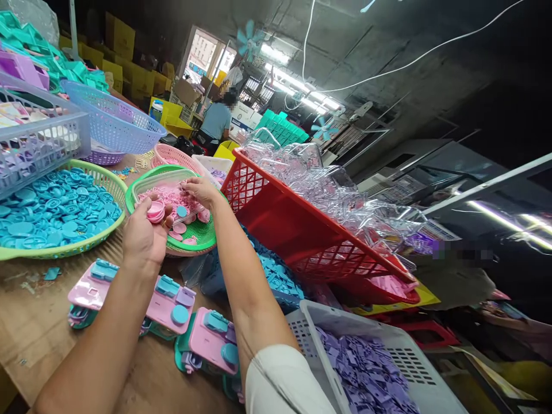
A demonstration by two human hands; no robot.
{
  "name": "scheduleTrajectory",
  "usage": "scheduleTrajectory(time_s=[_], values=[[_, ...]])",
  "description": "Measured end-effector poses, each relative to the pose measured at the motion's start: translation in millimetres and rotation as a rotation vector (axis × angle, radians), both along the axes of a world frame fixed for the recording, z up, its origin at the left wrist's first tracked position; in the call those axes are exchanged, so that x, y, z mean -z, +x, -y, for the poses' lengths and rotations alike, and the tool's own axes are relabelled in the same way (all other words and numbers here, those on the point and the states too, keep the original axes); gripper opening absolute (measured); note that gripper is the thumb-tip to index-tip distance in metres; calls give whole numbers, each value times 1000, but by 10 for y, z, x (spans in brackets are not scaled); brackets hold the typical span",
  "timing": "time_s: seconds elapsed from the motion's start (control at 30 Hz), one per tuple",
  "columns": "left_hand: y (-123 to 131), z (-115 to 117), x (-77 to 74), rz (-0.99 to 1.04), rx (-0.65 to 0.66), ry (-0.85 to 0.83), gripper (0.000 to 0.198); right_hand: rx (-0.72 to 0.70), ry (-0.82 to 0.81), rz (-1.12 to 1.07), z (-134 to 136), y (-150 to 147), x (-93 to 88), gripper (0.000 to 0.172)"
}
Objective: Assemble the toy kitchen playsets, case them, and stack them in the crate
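Observation:
My left hand (146,233) is closed around a few round pink plastic pieces (156,211), held at the near left side of a clear plastic tub (190,174). Inside the tub lie many small pink parts (166,195). My right hand (200,191) reaches over the tub with its fingers bent down at those parts; whether a part is between the fingertips is too small to make out. Under the tub is a green basket (202,234) with larger pink pieces. Pink and teal toy assemblies (213,339) stand in a row below my forearms.
Left of the tub sits a green-rimmed basket (118,192) of blue discs. A red crate (297,230) of clear plastic packs leans at the right. Nearer is a white crate (308,322) with purple parts. A person (214,118) sits in the background.

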State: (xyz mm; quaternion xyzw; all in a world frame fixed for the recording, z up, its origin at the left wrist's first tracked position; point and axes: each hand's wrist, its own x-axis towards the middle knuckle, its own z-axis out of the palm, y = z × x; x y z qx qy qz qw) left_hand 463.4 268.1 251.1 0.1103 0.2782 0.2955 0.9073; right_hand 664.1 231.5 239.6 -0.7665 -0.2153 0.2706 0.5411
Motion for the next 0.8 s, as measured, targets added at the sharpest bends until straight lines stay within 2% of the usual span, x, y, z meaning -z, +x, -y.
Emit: scheduleTrajectory(time_s=[0.13,0.3,0.5,0.57,0.67,0.73,0.8], values=[[13,3,13,1,8,10,23,96,115,-282,39,-26,-38,22],[30,17,28,3,23,-3,22,90,158,-375,80,-5,-53,24],[31,37,30,9,42,-3,21,-31,-167,210,17,-12,37,14],[43,48,36,4,54,3,21,-122,-356,449,-47,-57,65,11],[73,80,55,-8,86,8,22,-306,-697,842,-148,-134,88,15],[89,107,68,-11,111,8,23,-354,-769,908,-183,-168,92,13],[96,131,76,-12,130,5,23,-357,-770,912,-174,-177,91,14]])
